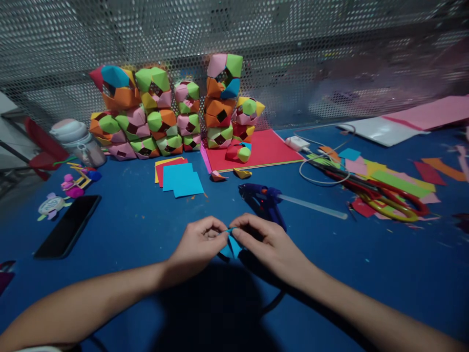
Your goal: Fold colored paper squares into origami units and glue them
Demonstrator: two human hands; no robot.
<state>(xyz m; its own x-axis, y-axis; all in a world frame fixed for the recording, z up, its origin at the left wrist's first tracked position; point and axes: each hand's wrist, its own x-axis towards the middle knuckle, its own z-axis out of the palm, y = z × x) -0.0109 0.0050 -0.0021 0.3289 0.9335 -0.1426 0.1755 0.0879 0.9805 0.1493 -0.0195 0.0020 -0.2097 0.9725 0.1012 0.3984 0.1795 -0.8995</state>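
Note:
Both my hands meet low in the middle of the blue table (pixel 139 225). My left hand (pixel 198 244) and my right hand (pixel 266 242) pinch a small folded piece of light blue paper (pixel 231 247) between their fingertips, just above the tabletop. A blue glue gun (pixel 262 198) with a clear glue stick (pixel 315 206) lies right behind my right hand. Loose paper squares, blue on red and yellow (pixel 179 178), lie further back.
Stacks of multicoloured folded paper cubes (pixel 161 115) stand against the perforated metal wall, beside a red sheet (pixel 264 146). Red-and-yellow scissors (pixel 388 198) lie on paper scraps at right, near a white cable. A black phone (pixel 68 227), small toys and a jar (pixel 78 142) sit at left.

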